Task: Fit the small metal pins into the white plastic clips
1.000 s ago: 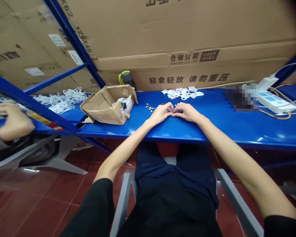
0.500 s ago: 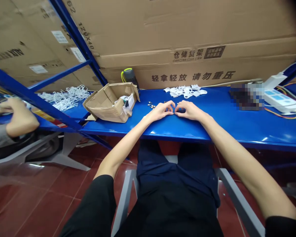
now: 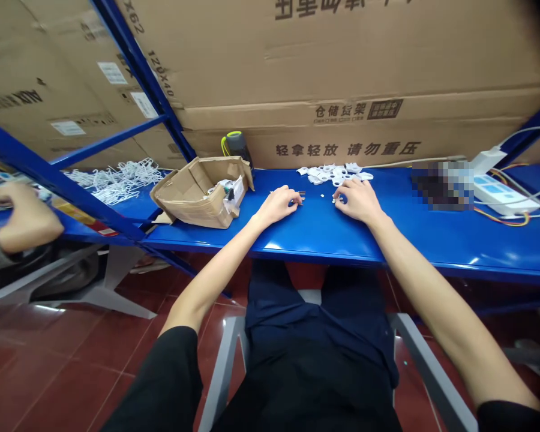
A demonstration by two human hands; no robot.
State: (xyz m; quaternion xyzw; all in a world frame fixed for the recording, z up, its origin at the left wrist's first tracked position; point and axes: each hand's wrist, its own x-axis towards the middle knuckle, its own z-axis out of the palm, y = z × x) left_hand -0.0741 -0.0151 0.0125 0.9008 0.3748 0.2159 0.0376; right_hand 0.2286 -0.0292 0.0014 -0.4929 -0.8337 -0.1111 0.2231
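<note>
The left hand (image 3: 276, 205) is loosely curled, thumb and forefinger slightly parted beside thin dark pieces (image 3: 302, 193); whether it grips any cannot be told. The right hand (image 3: 359, 200) has its fingertips nearly together at a tiny white piece (image 3: 334, 200), too small to confirm as pinched. 1 white bit (image 3: 323, 195) lies between the 2 hands, near heaped white plastic parts (image 3: 315, 178). Pixelation obscures something beside the power strip (image 3: 506, 195). Blue tabletop (image 3: 409, 228) spans from hands to front edge.
</note>
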